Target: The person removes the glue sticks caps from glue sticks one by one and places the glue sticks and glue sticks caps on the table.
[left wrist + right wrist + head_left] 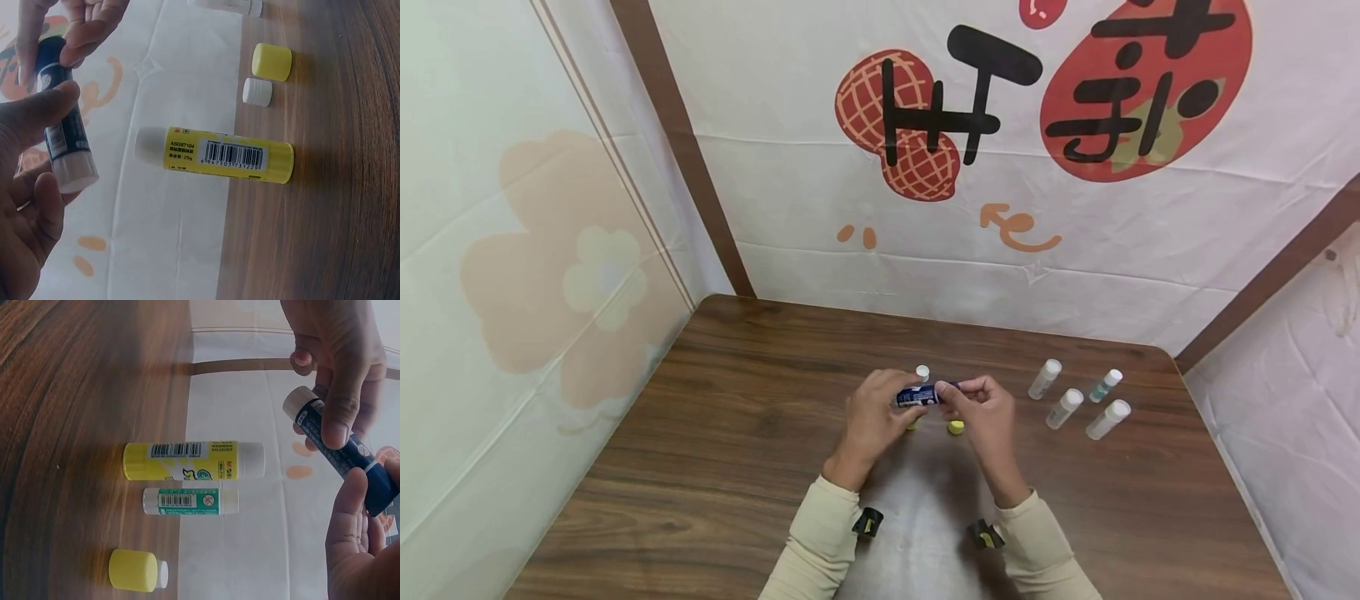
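Note:
A navy blue glue stick (917, 395) is held in the air between both hands, above the middle of the table. My left hand (867, 421) grips its labelled body near the whitish end, thumb on one side. At the other end, the fingers and thumb of my right hand (991, 417) pinch the navy cap (381, 490). Below them a yellow glue stick (228, 156) stands upright, and a smaller green-labelled glue stick (187, 501) stands beside it in the right wrist view. Both of those show bare whitish tops.
A yellow cap (272, 61) and a small white cap (257, 92) sit on the wooden table (700, 450). To the right stand several pale glue sticks (1065, 408), including a teal-labelled one (1106, 386). Printed cloth (775, 167) hangs behind the table.

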The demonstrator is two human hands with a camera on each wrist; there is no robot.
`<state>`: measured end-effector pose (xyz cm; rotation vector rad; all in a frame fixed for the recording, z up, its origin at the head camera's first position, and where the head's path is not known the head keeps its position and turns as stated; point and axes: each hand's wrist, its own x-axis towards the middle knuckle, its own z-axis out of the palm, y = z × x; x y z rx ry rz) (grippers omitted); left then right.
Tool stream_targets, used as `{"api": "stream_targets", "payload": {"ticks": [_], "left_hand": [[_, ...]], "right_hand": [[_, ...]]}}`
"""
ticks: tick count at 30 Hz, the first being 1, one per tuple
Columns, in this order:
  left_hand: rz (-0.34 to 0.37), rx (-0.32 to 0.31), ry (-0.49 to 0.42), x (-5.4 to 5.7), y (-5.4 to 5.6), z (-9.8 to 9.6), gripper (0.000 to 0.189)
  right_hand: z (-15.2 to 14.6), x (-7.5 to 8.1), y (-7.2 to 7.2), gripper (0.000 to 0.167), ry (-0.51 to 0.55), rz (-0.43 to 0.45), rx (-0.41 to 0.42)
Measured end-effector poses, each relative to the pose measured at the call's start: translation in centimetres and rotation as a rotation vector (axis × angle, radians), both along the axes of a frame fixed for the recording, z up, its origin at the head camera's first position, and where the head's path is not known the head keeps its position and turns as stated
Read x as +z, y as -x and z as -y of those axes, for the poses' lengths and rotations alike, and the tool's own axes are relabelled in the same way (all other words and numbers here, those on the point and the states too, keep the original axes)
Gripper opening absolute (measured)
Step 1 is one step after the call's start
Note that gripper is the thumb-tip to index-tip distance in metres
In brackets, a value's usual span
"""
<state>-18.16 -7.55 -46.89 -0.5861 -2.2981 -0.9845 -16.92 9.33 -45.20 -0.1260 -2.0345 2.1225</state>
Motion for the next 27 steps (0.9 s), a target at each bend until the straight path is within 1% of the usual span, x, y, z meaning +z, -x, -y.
{"api": "stream_targets", "payload": {"ticks": [3, 6, 10, 14, 17, 21, 24, 27], "left_hand": [[-0.006, -0.008, 0.010, 0.1, -0.2, -0.1, 0.037], [-0.010, -0.004, 0.019, 0.2, -0.3, -0.1, 0.034], [-0.008, -0.007, 0.017, 0.2, -0.4, -0.1, 0.032], [0.008, -0.024, -0.002, 0.2, -0.5, 0.0, 0.031], [0.022, -0.032, -0.002, 0.2, -0.6, 0.1, 0.031], [0.031, -0.036, 0.003, 0.1, -0.7, 0.2, 0.031], [0.033, -0.041, 0.002, 0.0, -0.7, 0.3, 0.031], [0.039, -0.049, -0.003, 0.0, -0.7, 0.4, 0.031]], "right_hand": [[0.1, 0.0, -0.2, 0.039, 0.026, -0.002, 0.021], [0.1, -0.2, -0.2, 0.037, 0.030, -0.002, 0.021], [0.0, -0.6, -0.2, 0.032, 0.028, -0.026, 0.023], [-0.2, -0.7, -0.1, 0.027, 0.004, -0.064, 0.036], [-0.4, -0.6, -0.3, 0.026, -0.050, -0.077, 0.050], [-0.7, 0.0, -0.6, 0.028, -0.110, -0.103, 0.093], [-0.7, 1.1, -1.3, 0.028, -0.137, -0.140, 0.134], [-0.6, 2.3, -2.0, 0.028, -0.149, -0.169, 0.156]]}}
